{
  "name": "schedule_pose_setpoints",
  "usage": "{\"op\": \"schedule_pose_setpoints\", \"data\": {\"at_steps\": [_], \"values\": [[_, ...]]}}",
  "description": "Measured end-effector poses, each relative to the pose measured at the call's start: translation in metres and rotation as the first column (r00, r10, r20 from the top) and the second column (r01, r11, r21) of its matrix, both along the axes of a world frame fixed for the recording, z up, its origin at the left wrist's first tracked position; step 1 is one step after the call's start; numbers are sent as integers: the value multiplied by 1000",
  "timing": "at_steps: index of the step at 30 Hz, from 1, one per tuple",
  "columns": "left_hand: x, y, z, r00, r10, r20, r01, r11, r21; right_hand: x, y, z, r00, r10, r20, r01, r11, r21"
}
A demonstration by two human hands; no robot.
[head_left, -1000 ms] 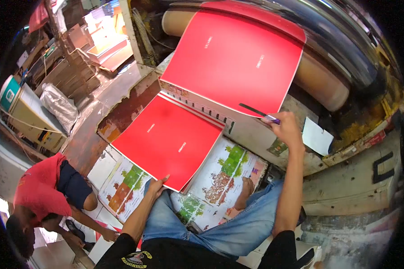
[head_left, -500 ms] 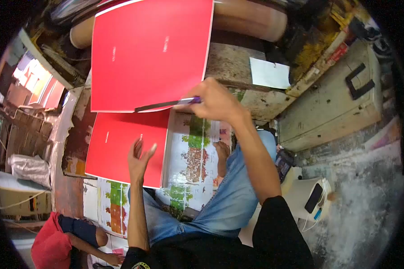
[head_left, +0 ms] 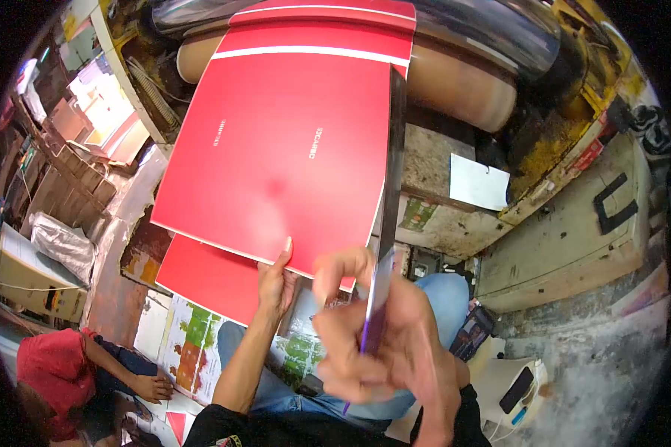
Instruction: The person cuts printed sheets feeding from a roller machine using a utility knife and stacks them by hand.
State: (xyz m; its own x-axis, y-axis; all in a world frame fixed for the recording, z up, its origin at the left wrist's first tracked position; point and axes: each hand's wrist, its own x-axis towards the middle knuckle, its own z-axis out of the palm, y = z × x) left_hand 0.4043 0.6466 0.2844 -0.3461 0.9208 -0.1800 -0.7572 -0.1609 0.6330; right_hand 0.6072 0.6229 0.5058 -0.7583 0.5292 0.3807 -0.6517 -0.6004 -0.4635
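A red printed sheet (head_left: 276,171) with white edges and small white lettering slopes down from the rollers towards me. My left hand (head_left: 276,287) pinches its near edge, thumb on top and fingers underneath. Close to the camera, my right hand (head_left: 388,350) is wrapped around the purple handle of a long, thin, dark blade (head_left: 394,164). That blade points up and away along the sheet's right side; I cannot tell whether it touches the sheet. Below the held sheet lies another red sheet (head_left: 201,279), partly covered by it.
Brown and shiny rollers (head_left: 462,86) span the far side. A white paper (head_left: 479,181) lies on the ledge at right, near a large pale box with a black handle (head_left: 574,238). Another person in a red shirt (head_left: 48,372) sits at lower left. A phone (head_left: 516,390) lies at lower right.
My left hand has gone from open above the lower sheet to gripping the upper sheet's near edge. My right hand came closer, turning the blade upright. Another red sheet now shows beyond a white band.
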Motion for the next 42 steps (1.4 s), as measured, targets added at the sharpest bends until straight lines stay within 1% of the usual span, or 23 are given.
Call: {"op": "schedule_pose_setpoints", "data": {"at_steps": [1, 3, 6, 8, 10, 12, 13, 14, 15, 16, 18, 20, 24, 28, 30, 32, 33, 34, 35, 36, 38, 39, 42], "values": [[1, -9, 7, 1000, 3, -12, -3, 1000, -23, 2, -5, 6, 1000, -8, -2, 8, 1000, -4], [-2, -24, 16, 999, -5, -35, 3, 998, -63, 5, -11, 13, 988, 64, 142, -51, 995, -90], [-15, -45, -2, 996, -28, -90, 17, 993, -115, 2, -7, 13, 985, 134, 108, -132, 991, -32], [-22, -56, -20, 989, -55, -138, 33, 987, -156, 0, -8, 20, 971, 142, 192, -121, 986, -116], [-21, -60, -17, 980, -75, -186, 37, 979, -199, -4, -5, 11, 993, 111, 39, -113, 992, 49], [-8, -64, 2, 998, -30, -49, 23, 992, -121, 4, 6, 14, 963, -80, 257, 25, 977, 212], [-9, -68, 4, 993, -83, -82, 72, 990, -122, -1, 16, 7, 930, -196, 312, 133, 968, 213], [-16, -73, -17, 998, -65, 18, 67, 978, -196, -8, 31, -8, 880, -307, 363, 239, 945, 221], [-11, -76, -6, 998, -51, -38, 42, 980, -192, -10, 54, -23, 748, -541, 385, 362, 818, 447], [-6, -79, 5, 995, -34, -94, 16, 982, -187, -13, 75, -25, 545, -671, 502, 417, 737, 532], [-11, -90, 3, 991, -67, -119, 38, 973, -226, -14, 146, -55, 220, -840, 495, 477, 536, 697], [-15, -100, 0, 984, -114, -139, 75, 962, -262, -3, 210, -78, 65, -911, 407, 507, 382, 772], [-19, -118, -7, 990, -94, -108, 62, 962, -266, 19, 280, -102, -117, -896, 429, 423, 346, 837], [-28, -138, -13, 997, -66, -49, 50, 959, -280, 23, 283, -133, -27, -883, 469, 352, 431, 831], [-32, -147, -16, 998, -62, -18, 54, 948, -313, 22, 264, -139, 61, -848, 527, 289, 520, 803], [-38, -157, -17, 996, -90, -1, 85, 945, -315, 20, 255, -134, 49, -847, 529, 331, 513, 792], [-41, -163, -18, 993, -120, 12, 118, 944, -309, 20, 252, -132, -139, -960, 244, 281, 198, 939], [-44, -169, -20, 993, -115, 18, 114, 944, -309, 20, 252, -130, -293, -953, -81, 169, -135, 976], [-46, -176, -23, 993, -113, 20, 114, 943, -313, 26, 259, -133, -328, -891, -314, 71, -354, 932], [-48, -182, -25, 994, -110, 21, 111, 942, -316, 25, 259, -130, -319, -893, -317, 71, -356, 932], [-53, -195, -29, 998, -49, 42, 60, 944, -324, 19, 257, -126, -194, -796, -574, -203, -539, 817], [-60, -206, -30, 999, -46, -25, 34, 935, -354, 17, 257, -129, -144, -866, -479, -229, -442, 867], [-85, -249, -40, 993, -33, -116, -10, 935, -355, 13, 272, -143, -27, -877, -481, -273, -456, 847]]}}
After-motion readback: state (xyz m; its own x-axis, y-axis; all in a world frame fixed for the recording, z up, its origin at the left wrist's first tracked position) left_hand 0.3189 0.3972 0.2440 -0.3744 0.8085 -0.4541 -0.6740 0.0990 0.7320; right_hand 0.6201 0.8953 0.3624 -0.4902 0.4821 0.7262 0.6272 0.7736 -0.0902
